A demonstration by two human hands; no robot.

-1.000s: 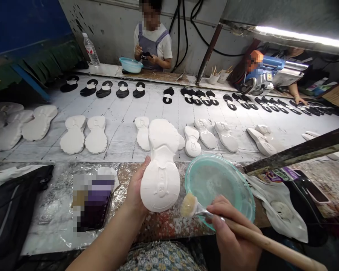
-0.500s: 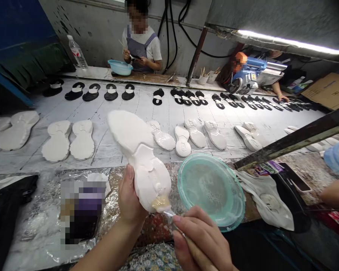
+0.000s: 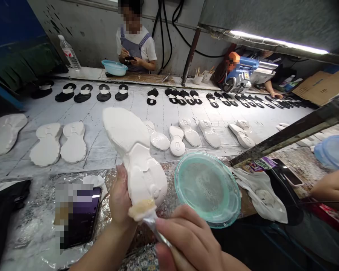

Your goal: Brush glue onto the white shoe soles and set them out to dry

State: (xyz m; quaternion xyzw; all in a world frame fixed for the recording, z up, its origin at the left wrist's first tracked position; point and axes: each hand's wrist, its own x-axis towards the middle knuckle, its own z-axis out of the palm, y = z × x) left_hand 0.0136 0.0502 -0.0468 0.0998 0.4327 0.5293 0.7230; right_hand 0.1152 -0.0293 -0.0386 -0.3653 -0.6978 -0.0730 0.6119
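Observation:
A white shoe sole (image 3: 127, 131) is held up by my left hand (image 3: 121, 199), whose fingers wrap its near end from the left and below. My right hand (image 3: 190, 237) grips the handle of a brush (image 3: 142, 210). The pale bristles touch the near, rounded end of the sole, which looks wet and glossy there. Just right of the sole stands a round teal bowl (image 3: 178, 177) with thin whitish liquid in it.
Behind, a white conveyor belt (image 3: 101, 141) carries white soles (image 3: 73, 141) and a row of black soles (image 3: 103, 93). A slanted metal bar (image 3: 288, 130) crosses at right. A phone (image 3: 84, 216) lies at left. A co-worker (image 3: 137, 45) sits across; another person's arm (image 3: 332, 188) shows at right.
The brush has moved left along the sole's near end, my right hand with it. The sole stays in my left hand. The whole view has shifted slightly.

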